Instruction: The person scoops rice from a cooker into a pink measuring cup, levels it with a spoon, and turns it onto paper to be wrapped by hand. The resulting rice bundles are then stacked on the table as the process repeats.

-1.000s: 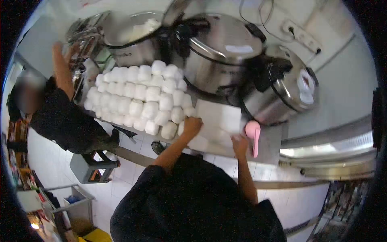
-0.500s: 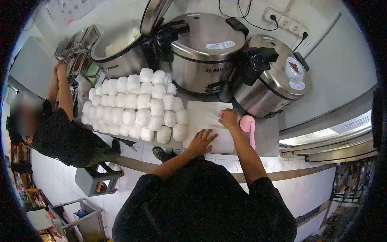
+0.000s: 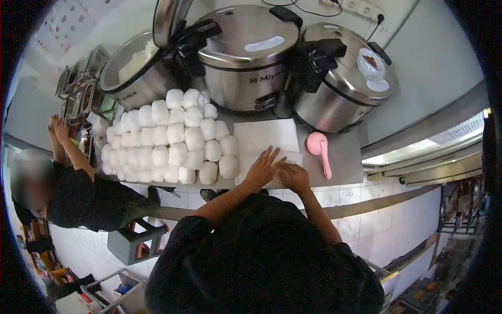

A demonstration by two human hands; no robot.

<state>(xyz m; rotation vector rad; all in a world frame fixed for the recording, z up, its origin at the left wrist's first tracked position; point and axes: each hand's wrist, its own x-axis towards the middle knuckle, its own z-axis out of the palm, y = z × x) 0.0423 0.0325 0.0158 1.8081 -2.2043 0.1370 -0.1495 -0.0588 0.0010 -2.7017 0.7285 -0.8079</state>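
White paper sheets [image 3: 265, 135] lie on the metal table in front of me, with a fold across their lower part. My left hand [image 3: 260, 170] rests flat on the lower part, fingers stretched out. Close beside it, my right hand [image 3: 294, 178] has its fingers bent and pressed together at the folded paper; its fingertips are partly hidden. Rows of rounded white wrapped bundles [image 3: 178, 135] are stacked to the left of the paper. To the right lies a pink scoop [image 3: 317, 144], its handle towards me.
Behind stand an open cooker [image 3: 149, 81] holding white rice and two lidded cookers [image 3: 246, 78] [image 3: 334, 91]. A small clear container [image 3: 370, 62] sits on the right lid. At left, another person [image 3: 73, 183] has both hands raised near metal trays [image 3: 86, 78]. A grey stool [image 3: 135, 243] stands below.
My right hand has come down towards me and closer to my left hand, bringing the paper's fold down. The head view has shifted. The other person's hands remain near the trays.
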